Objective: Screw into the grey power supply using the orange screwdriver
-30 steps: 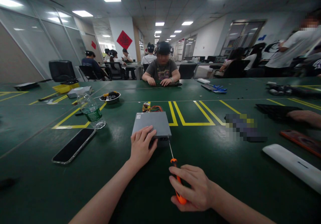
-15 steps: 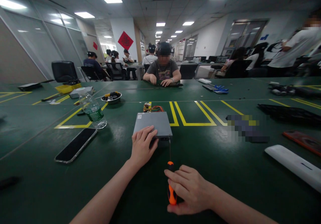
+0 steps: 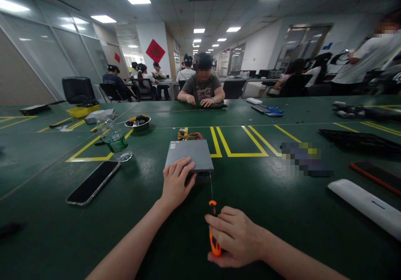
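A grey metal computer power supply [image 3: 189, 152] lies flat on the green table, its coloured cables [image 3: 191, 135] bunched behind it. My left hand [image 3: 178, 179] grips its front left part, fingers on the top and thumb at the front face. In my right hand [image 3: 233, 236] is a screwdriver [image 3: 214, 244] with an orange and black handle, the fingers closed around it. Its thin shaft points away from me, and the tip meets the front right corner of the power supply. Whether a screw sits there is too small to tell.
Left of the power supply are a phone [image 3: 93, 183], a plastic bottle [image 3: 116, 142] and a metal bowl [image 3: 138, 122] of small parts. A long white case [image 3: 365, 207] and an orange-edged phone [image 3: 376, 176] lie at right. Across the table sits a person [image 3: 203, 85].
The screwdriver handle has turned slightly in my right hand, and its shaft leans a little more. My left hand stays on the power supply. The whole view has shifted slightly.
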`<state>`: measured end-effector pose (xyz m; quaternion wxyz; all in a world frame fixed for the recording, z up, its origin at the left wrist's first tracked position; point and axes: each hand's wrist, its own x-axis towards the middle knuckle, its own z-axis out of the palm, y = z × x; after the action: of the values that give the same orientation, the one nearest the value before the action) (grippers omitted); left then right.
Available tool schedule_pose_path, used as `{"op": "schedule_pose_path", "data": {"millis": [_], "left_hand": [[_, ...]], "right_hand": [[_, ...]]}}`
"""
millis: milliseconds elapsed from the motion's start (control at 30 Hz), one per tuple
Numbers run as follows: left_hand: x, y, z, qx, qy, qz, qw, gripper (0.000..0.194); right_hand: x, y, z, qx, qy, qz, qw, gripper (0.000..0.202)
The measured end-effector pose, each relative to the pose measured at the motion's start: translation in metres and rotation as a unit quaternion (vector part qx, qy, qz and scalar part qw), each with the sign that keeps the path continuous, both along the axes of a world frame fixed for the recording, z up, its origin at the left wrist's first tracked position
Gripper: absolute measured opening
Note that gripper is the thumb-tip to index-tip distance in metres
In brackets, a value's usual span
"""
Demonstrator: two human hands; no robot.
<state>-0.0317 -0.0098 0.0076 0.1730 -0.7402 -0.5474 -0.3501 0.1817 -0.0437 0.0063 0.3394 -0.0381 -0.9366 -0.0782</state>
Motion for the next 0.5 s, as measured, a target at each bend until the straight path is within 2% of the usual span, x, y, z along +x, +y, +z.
{"op": "schedule_pose_path", "data": {"millis": [67, 167, 333, 500], "left_hand": [[0.000, 0.000, 0.000, -0.003, 0.000, -0.002, 1.000, 0.027], [0.000, 0.000, 0.001, -0.002, 0.002, -0.002, 1.000, 0.027], [0.000, 0.000, 0.000, 0.000, 0.005, -0.001, 1.000, 0.026], [-0.001, 0.000, 0.000, -0.003, 0.009, 0.000, 1.000, 0.027]], "right_hand": [[0.001, 0.000, -0.002, -0.020, 0.022, -0.003, 1.000, 0.024], [0.002, 0.000, 0.000, -0.037, 0.008, -0.014, 0.999, 0.028], [0.001, -0.001, 0.010, 0.000, -0.051, -0.019, 0.999, 0.039], [0.004, 0.000, 0.009, 0.015, 0.002, 0.000, 1.000, 0.037]]}}
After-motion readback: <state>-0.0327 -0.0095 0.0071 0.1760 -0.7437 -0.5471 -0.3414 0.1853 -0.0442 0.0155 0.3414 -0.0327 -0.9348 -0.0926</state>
